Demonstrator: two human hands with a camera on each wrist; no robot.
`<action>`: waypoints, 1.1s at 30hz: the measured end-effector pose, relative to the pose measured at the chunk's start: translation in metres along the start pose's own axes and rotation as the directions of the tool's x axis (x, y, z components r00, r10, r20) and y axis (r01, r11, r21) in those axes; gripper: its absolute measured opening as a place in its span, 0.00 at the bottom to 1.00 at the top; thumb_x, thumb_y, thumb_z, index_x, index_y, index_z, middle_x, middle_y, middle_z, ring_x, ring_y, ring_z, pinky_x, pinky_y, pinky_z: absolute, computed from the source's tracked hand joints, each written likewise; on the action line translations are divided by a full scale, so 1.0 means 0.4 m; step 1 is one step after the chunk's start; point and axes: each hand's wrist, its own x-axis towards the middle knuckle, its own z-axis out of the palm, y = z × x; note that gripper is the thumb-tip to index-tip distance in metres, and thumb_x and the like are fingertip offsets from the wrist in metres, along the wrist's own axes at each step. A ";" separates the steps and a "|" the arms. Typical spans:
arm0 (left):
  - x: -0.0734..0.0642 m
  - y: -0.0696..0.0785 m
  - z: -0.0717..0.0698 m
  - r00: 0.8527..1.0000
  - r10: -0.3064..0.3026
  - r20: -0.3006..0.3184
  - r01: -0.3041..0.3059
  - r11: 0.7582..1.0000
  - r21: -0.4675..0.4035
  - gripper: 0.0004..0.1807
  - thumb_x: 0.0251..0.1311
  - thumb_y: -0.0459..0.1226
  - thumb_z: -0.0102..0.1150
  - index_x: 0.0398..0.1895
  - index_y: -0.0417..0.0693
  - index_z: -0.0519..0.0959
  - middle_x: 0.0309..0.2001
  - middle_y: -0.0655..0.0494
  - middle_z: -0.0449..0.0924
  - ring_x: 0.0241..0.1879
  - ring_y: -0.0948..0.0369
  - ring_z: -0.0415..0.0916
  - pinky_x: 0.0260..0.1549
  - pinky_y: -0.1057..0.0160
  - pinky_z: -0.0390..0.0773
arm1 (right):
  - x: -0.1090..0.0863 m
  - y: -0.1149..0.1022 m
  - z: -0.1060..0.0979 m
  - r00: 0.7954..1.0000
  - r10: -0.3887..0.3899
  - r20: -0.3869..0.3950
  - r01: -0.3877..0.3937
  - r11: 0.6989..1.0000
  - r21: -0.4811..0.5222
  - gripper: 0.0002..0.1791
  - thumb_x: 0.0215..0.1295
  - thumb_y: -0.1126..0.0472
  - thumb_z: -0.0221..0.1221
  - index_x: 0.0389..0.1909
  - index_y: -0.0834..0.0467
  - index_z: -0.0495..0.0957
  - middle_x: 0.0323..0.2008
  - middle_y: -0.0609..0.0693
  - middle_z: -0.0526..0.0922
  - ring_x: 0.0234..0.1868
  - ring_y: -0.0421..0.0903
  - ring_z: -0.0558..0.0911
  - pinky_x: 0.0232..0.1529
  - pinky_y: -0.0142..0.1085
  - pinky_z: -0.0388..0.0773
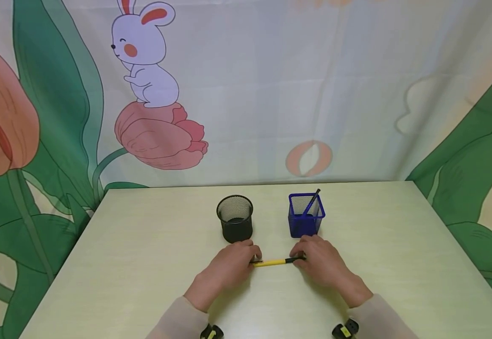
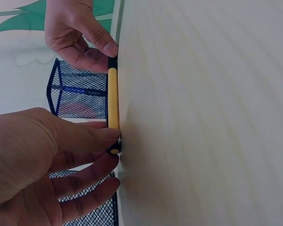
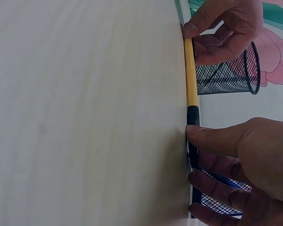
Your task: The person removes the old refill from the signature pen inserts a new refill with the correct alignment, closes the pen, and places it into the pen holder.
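A yellow pen (image 1: 271, 262) with a black end lies sideways, low over the tabletop, between two hands. The left hand (image 1: 234, 264) pinches its left end between thumb and fingers. Opposite, the right hand (image 1: 323, 263) pinches the black part (image 3: 193, 148) with thumb and index finger, its other fingers spread along that end. Just behind the left hand stands a round black mesh pen cup (image 1: 236, 230). A square blue mesh pen cup (image 1: 302, 228) is behind the right hand, with a dark pen (image 1: 315, 197) leaning in it.
The pale wooden table (image 1: 144, 263) reaches back to a hanging cloth (image 1: 254, 94) printed with a rabbit, tulips and leaves. Both sleeves (image 1: 182, 318) come in from the front edge, a black wrist device (image 1: 345, 328) under the right one.
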 end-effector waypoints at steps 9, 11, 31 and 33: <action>0.000 -0.007 0.003 1.000 0.015 -0.014 -0.015 1.000 0.003 0.09 0.64 0.31 0.68 0.45 0.49 0.87 0.40 0.57 0.82 0.43 0.57 0.83 0.43 0.60 0.83 | 0.002 0.008 0.005 1.000 -0.011 -0.006 0.012 1.000 0.010 0.07 0.59 0.60 0.74 0.37 0.48 0.89 0.31 0.38 0.79 0.38 0.41 0.76 0.42 0.41 0.74; 0.000 -0.009 0.004 1.000 0.021 -0.022 -0.021 1.000 0.005 0.08 0.64 0.31 0.68 0.45 0.48 0.88 0.41 0.57 0.83 0.43 0.57 0.83 0.44 0.59 0.83 | 0.003 0.011 0.007 1.000 -0.009 -0.006 0.009 1.000 0.014 0.07 0.59 0.60 0.74 0.37 0.48 0.89 0.31 0.38 0.79 0.38 0.40 0.76 0.42 0.42 0.74; -0.008 -0.024 -0.002 0.999 -0.001 -0.052 -0.002 0.998 -0.056 0.11 0.64 0.32 0.67 0.49 0.46 0.87 0.41 0.56 0.84 0.43 0.57 0.82 0.43 0.58 0.83 | 0.002 0.019 0.007 1.000 -0.008 -0.017 0.009 0.998 0.058 0.06 0.60 0.59 0.74 0.37 0.47 0.90 0.31 0.37 0.78 0.37 0.38 0.77 0.43 0.40 0.74; -0.009 -0.027 -0.002 0.998 0.008 -0.066 -0.012 0.998 -0.054 0.10 0.65 0.32 0.67 0.48 0.46 0.87 0.40 0.56 0.83 0.42 0.57 0.83 0.43 0.58 0.83 | 0.002 0.020 0.005 1.000 0.003 -0.018 -0.001 0.997 0.080 0.05 0.60 0.59 0.74 0.36 0.47 0.90 0.31 0.37 0.78 0.36 0.37 0.76 0.43 0.39 0.74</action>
